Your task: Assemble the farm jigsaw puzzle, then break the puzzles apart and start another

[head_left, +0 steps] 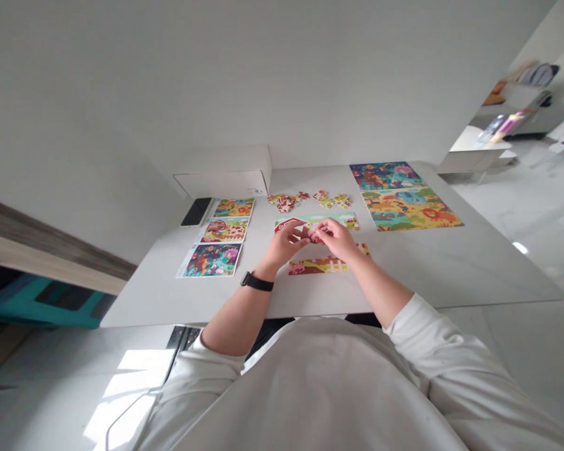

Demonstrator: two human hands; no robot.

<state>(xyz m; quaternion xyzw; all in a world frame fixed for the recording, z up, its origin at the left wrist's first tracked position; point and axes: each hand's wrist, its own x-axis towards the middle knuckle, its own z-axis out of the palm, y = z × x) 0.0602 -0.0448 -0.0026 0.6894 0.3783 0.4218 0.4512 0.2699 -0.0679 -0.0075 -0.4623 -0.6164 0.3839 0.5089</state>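
My left hand (286,243) and my right hand (337,238) meet over the middle of the white table (451,269), fingers pinched together on a small reddish puzzle piece (314,235). A black band wraps my left wrist. Under the hands lies a partly built puzzle: a top strip (348,218) with a red barn and a bottom strip (324,265) with a fence. Loose puzzle pieces (286,202) and a second cluster of loose pieces (333,200) lie just beyond.
Three picture cards (225,229) lie in a column at the left, next to a black phone (196,212). A white box (225,172) stands at the back. Two finished puzzles (404,197) lie at the right. Shelves stand far right.
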